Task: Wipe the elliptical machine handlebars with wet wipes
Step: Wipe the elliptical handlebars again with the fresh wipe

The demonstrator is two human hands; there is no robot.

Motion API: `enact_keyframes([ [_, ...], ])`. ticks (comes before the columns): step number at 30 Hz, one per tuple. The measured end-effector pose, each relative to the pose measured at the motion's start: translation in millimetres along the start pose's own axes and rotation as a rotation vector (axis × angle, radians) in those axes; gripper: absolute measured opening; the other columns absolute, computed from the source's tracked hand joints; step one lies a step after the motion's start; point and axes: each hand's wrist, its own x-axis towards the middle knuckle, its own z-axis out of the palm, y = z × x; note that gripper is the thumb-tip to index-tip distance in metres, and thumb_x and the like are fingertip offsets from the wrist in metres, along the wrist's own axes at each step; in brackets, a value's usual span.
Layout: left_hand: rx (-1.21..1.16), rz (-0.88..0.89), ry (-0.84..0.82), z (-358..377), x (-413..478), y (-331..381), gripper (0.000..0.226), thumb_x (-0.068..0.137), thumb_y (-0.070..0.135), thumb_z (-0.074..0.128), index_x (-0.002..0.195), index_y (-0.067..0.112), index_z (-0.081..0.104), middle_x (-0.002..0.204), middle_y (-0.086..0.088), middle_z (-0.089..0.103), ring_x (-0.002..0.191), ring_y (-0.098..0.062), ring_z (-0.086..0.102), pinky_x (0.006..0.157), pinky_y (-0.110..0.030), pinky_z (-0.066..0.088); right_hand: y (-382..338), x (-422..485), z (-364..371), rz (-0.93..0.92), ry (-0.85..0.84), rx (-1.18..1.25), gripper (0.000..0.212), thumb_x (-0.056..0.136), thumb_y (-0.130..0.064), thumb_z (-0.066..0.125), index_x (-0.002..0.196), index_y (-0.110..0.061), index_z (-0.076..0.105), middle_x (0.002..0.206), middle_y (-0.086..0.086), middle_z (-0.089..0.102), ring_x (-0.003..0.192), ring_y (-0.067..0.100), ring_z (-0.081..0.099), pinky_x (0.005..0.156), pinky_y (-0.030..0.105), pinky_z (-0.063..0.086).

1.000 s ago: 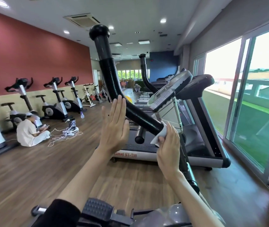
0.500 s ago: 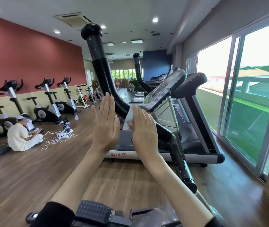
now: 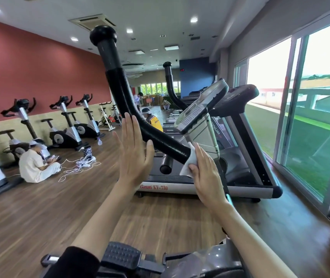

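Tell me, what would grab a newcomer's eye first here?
The big curved black handlebar sweeps up the middle to a round knob. At its lower end the right hand holds a white wet wipe against it, the left hand open and flat beside it. Exercise bikes line the red wall at left.

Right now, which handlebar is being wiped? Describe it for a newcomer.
Start at the tall glass window wall, come left past the tilted grey console to the nearest thick black curved handlebar. The right hand holds a white wet wipe at its lower end; the other black handlebar stands farther back, untouched.
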Motion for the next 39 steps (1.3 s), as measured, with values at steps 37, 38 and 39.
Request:
enact_keyframes([
  [37, -0.163, -0.226, 0.216, -28, 36, 12, 0.068, 0.098, 0.056, 0.018, 0.150, 0.013, 0.023, 0.157, -0.006, 0.027, 0.145, -0.011, 0.022, 0.119, -0.032, 0.019, -72, 138, 18, -0.516, -0.653, 0.265, 0.053, 0.102, -0.019, 0.031, 0.148, -0.004, 0.010, 0.145, 0.017, 0.036, 0.116, 0.035, 0.051, 0.091, 0.040, 0.045],
  [38, -0.149, -0.212, 0.225, -27, 36, 12, 0.074, 0.097, 0.060, 0.017, 0.150, 0.009, 0.025, 0.157, -0.004, 0.027, 0.145, -0.009, 0.022, 0.118, -0.026, 0.018, -66, 138, 16, -0.537, -0.638, 0.316, 0.052, 0.102, -0.022, 0.031, 0.149, -0.007, 0.012, 0.145, 0.012, 0.039, 0.115, 0.034, 0.052, 0.093, 0.043, 0.043],
  [39, -0.142, -0.203, 0.232, -26, 36, 12, 0.078, 0.096, 0.062, 0.017, 0.149, 0.006, 0.026, 0.156, -0.004, 0.027, 0.145, -0.009, 0.023, 0.117, -0.023, 0.019, -61, 138, 14, -0.559, -0.648, 0.346, 0.052, 0.102, -0.023, 0.031, 0.149, -0.009, 0.014, 0.145, 0.009, 0.039, 0.115, 0.033, 0.052, 0.094, 0.043, 0.042],
])
